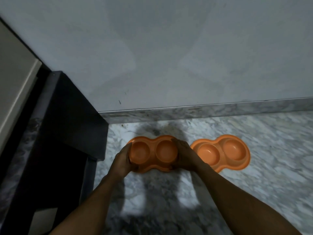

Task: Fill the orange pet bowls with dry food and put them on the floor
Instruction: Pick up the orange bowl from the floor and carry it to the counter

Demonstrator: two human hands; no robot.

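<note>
Our forearms reach forward over the marble floor (pixel 254 192). At our left stands a dark cabinet (pixel 67 116); ahead, a grey wall (pixel 169 48) meets a marble skirting (pixel 211 110). A second orange double bowl (pixel 223 154) lies flat on the floor just beside our right hand (pixel 184 156). Our left hand (pixel 123 160) and right hand grip the two ends of the orange double bowl (pixel 152 151), fingers curled round its rim; we cannot tell whether it touches the floor.

Both bare forearms reach forward, converging; the left grip (pixel 122 161) and right grip (pixel 185 156) curl round opposite ends of one bowl (pixel 153 150).
</note>
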